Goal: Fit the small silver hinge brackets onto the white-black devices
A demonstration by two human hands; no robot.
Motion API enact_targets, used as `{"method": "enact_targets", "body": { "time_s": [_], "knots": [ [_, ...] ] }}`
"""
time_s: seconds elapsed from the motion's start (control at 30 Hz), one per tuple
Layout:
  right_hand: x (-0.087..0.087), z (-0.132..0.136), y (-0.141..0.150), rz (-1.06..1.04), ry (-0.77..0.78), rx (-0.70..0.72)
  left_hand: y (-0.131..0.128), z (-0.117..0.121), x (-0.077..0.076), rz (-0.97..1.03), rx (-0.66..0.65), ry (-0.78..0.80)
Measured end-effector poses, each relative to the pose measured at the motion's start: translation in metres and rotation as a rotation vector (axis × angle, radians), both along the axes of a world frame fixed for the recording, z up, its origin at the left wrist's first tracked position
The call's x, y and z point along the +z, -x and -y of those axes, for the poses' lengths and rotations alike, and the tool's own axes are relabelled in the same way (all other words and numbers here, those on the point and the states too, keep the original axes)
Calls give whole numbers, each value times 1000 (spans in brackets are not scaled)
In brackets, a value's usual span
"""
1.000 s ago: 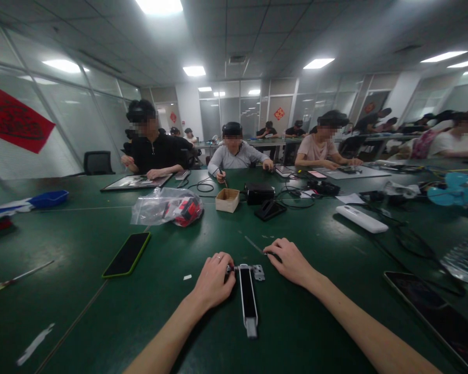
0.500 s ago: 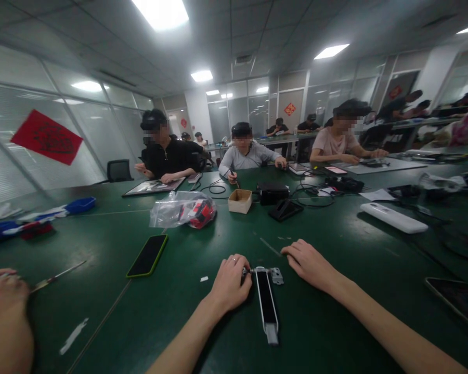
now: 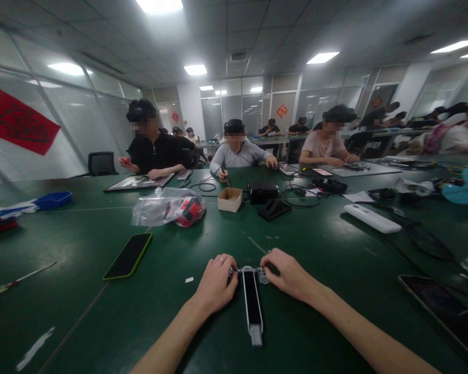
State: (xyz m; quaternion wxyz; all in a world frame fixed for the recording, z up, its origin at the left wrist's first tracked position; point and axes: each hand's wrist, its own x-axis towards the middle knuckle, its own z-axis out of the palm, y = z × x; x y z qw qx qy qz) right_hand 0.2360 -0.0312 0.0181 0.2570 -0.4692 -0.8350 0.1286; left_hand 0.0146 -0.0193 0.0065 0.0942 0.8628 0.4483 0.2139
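Note:
A long, narrow black-and-white device [image 3: 252, 301] lies on the green table, its far end crossed by a thin metal bar with metal brackets at the sides. My left hand [image 3: 217, 283] is closed around the bracket on the left; its fingers mostly hide that part. Thumb and bent fingers of my right hand [image 3: 286, 272] are closed at the right metal bracket [image 3: 262, 277]. A tiny shiny speck shows by the right fingertips, too small to name.
A green-edged phone [image 3: 128, 256] and a white scrap [image 3: 189, 280] lie to the left. Beyond are a clear bag with red items [image 3: 171, 208], a small open box [image 3: 230, 200] and a black box [image 3: 262, 191]. At right sit a white oblong case [image 3: 372, 218] and a dark tablet [image 3: 444, 311]. Co-workers sit opposite.
My right hand has moved left and nearer, from beside the device onto its right bracket. My left hand stays at the left bracket. The view has turned right; the neighbour's hand has left it.

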Motion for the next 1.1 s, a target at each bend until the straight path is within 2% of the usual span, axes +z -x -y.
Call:
{"method": "enact_targets", "body": {
  "time_s": [0.33, 0.6, 1.1],
  "knots": [
    [-3, 0, 0, -6, -20, 44, -1, 0, 1, -4, -5, 2],
    [-6, 0, 0, -53, 48, 34, 0, 0, -1, 7, -1, -12],
    [-7, 0, -3, -90, 69, 28, 0, 0, 0, -5, -13, -12]
  ]
}}
